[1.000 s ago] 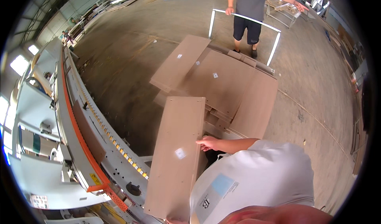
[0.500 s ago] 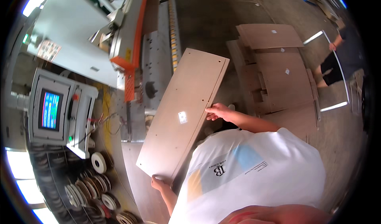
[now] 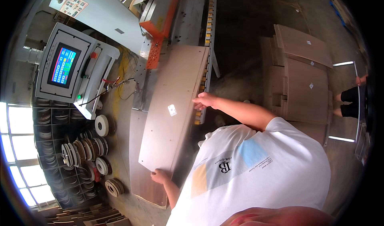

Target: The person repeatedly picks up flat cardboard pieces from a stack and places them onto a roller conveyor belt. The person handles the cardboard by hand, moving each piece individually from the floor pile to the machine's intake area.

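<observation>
A long brown wooden panel [image 3: 168,90] with small drilled holes and a white label reaches from near me up to the orange guard [image 3: 155,46] of a machine. Its far part lies over the machine's bed, alongside a strip of yellow rollers [image 3: 208,30]. My left hand [image 3: 161,176] grips the panel's near end, some of its fingers hidden by the board. Along the right edge, about midway, my right hand [image 3: 205,101] holds the panel with fingers closed at the rim. Beneath the near end is a brown wooden surface [image 3: 148,186].
At left stands a control panel [image 3: 64,64] with a lit screen and buttons. Below it are several rolls of edge strip [image 3: 82,148]. Stacked brown panels [image 3: 306,94] stand at right. Beyond them another person [image 3: 350,102] is beside a white frame [image 3: 343,139].
The panel has swung more upright in view, and its far end has come against the roller strip near the orange guard. Both hands stay on it. My view has turned, shifting the surroundings.
</observation>
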